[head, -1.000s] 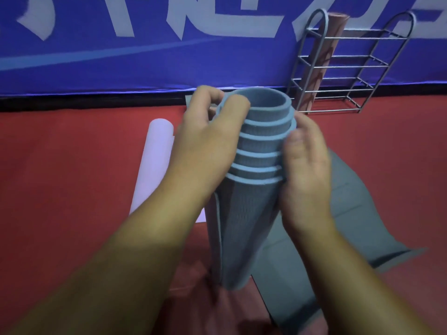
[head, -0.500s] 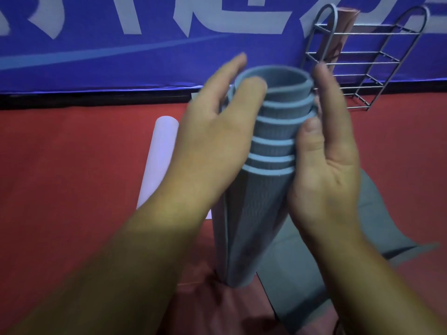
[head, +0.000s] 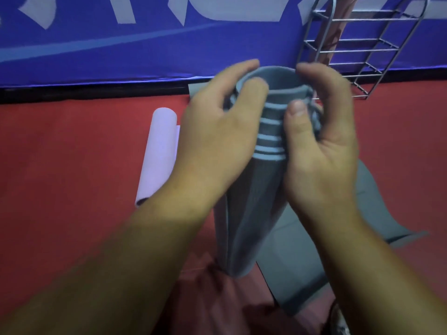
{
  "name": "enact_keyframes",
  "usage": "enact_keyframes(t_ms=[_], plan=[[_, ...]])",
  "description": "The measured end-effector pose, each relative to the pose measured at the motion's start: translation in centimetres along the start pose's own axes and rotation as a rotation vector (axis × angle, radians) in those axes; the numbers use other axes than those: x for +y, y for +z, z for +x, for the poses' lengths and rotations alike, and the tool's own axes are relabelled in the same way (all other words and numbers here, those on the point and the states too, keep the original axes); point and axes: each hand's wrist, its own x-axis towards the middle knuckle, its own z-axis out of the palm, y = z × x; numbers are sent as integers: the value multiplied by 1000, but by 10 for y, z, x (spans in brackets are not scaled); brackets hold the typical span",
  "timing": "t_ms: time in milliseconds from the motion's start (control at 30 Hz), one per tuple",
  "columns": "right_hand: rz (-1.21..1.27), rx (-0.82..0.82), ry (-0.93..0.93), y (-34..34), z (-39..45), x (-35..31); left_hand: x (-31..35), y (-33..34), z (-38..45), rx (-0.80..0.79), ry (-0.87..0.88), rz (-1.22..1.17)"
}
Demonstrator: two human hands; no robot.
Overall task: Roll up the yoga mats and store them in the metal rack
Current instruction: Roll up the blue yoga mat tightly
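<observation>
A grey-blue yoga mat (head: 254, 213) stands on end on the red floor, rolled into a tube whose layers stick up in steps at the top. My left hand (head: 217, 139) wraps its left side near the top, thumb on the stepped edges. My right hand (head: 319, 146) grips the right side, fingers hooked over the rim. The mat's loose tail (head: 362, 209) lies flat to the right. A pale lilac mat (head: 158, 155) lies rolled on the floor to the left. The metal rack (head: 358, 47) stands at the back right with a pinkish rolled mat (head: 335, 27) in it.
A blue banner wall (head: 121, 49) runs across the back, with a black strip along its base. Red floor (head: 60, 153) spreads to the left and right of the mats. A reddish cloth (head: 212, 293) shows at the bottom, by the mat's foot.
My right hand has curled from flat against the mat's side into a grip over its rim. My left hand's fingers have closed in on the top. The view has tilted slightly down.
</observation>
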Motion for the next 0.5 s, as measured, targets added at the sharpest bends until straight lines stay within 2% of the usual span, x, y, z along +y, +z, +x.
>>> enact_keyframes(t_ms=[100,200,267,367,500], plan=[[-24,-6,28,2,-5,2,-4,-1,-3,-33,-16,-21],[8,38,-5,-5,0,-1,0,-1,-5,-95,88,24],[-17,19,-13,-5,0,1,-1,-1,-3,-75,131,51],[-20,33,55,-1,-6,7,-7,5,-10,-59,97,149],[-4,64,-11,-9,-4,3,-5,2,-11,-31,194,159]])
